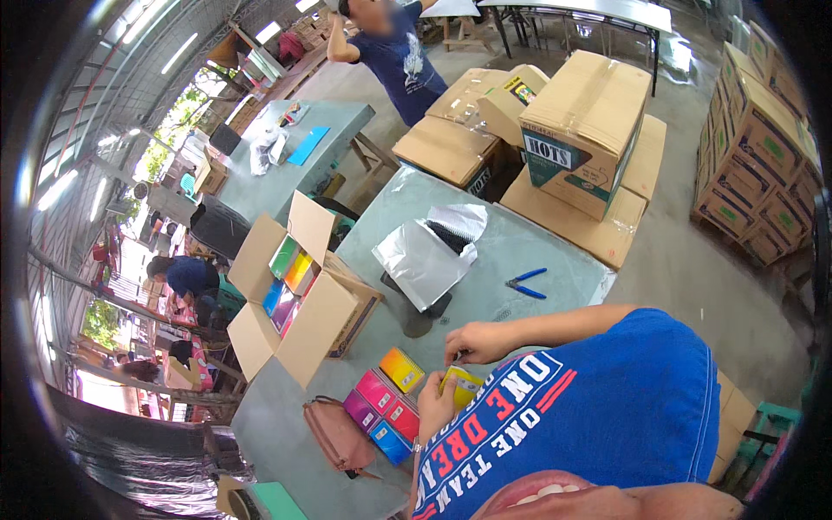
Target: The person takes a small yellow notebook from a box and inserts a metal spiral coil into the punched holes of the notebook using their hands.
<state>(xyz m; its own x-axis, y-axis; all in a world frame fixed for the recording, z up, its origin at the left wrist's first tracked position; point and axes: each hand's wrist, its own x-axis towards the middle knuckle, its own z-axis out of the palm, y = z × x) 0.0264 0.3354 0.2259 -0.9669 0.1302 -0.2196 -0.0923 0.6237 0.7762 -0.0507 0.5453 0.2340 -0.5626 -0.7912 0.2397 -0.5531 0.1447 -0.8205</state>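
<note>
My left hand (436, 405) is closed on the edge of a small yellow notebook (464, 386), held close to my body above the table's near edge. Just beyond it, my right hand (477, 342) has its fingers pinched together beside the notebook's upper edge. Whatever lies in that pinch is too small to make out. On the table to the left of my hands lie several small notebooks (381, 390) with pink, red and blue covers. A yellow-orange notebook (402, 370) sits at their far end. Beside them rests a brown-pink pouch (334, 433).
An open carton (347, 303) of colourful notebooks stands left on the grey table (537, 251). Blue-handled pliers (527, 283) and silver wrapping (422, 260) lie farther off. Stacked cardboard boxes (581, 130) line the far edge. Another person (394, 65) stands beyond, arms raised.
</note>
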